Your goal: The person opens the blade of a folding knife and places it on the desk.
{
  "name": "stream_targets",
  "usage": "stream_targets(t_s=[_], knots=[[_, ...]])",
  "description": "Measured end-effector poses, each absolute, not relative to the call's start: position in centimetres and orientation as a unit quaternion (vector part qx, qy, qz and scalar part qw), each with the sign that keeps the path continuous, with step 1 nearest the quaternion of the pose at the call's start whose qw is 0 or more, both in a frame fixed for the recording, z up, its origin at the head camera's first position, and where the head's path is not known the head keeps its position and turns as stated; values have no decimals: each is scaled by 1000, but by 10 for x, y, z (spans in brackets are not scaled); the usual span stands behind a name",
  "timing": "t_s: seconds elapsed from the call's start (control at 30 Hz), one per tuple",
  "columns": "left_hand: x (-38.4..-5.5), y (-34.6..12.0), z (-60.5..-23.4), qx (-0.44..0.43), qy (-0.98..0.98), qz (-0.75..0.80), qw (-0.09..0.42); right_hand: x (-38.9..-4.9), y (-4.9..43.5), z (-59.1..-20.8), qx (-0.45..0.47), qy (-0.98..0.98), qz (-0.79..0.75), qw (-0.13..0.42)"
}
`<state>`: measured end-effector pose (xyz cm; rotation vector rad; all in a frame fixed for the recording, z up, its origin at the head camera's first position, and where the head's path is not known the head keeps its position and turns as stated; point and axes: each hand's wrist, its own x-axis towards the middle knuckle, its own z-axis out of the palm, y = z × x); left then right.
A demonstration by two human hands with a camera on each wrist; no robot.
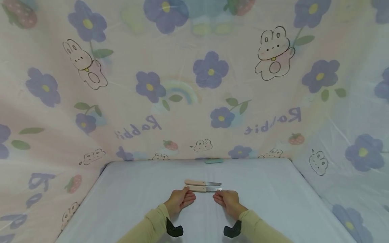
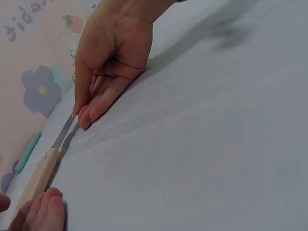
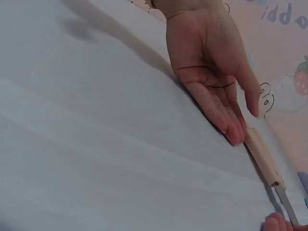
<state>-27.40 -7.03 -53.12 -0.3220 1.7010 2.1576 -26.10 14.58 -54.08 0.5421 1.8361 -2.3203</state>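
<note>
"Paring knives (image 1: 199,189): where, and how far along?"

"Two, side by side on the white tabletop (image 1: 136,189), handles to my left. The farther knife (image 1: 195,182) looks settled; the nearer knife (image 1: 197,189) seems unfinished, my left hand (image 1: 180,200) at its handle and right hand (image 1: 228,200) at its blade tip."

"Gripping it?"

"Left fingers nearly straight, thumb parted from them. Right thumb and fingers close; whether they pinch, I can't tell."
</note>
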Motion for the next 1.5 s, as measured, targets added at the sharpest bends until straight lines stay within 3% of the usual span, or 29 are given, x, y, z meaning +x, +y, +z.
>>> stream_targets(t_s=[0.37, 0.77, 1.07, 1.33, 1.5], knots=[[-289, -81, -517, -36, 651, 733, 192, -265, 160, -530, 127, 623, -768, 79], [-318, -63, -461, 69, 707, 693, 124, -303, 188, -484, 115, 644, -755, 33], [-347, -41, -436, 84, 741, 663, 68, -331, 213, -462, 103, 684, -723, 10], [-375, -26, -446, 176, 878, 446, 10, -356, 219, -462, 98, 682, -725, -9], [-384, -20, -465, 192, 889, 416, 17, -372, 213, -473, 96, 693, -715, -3]])
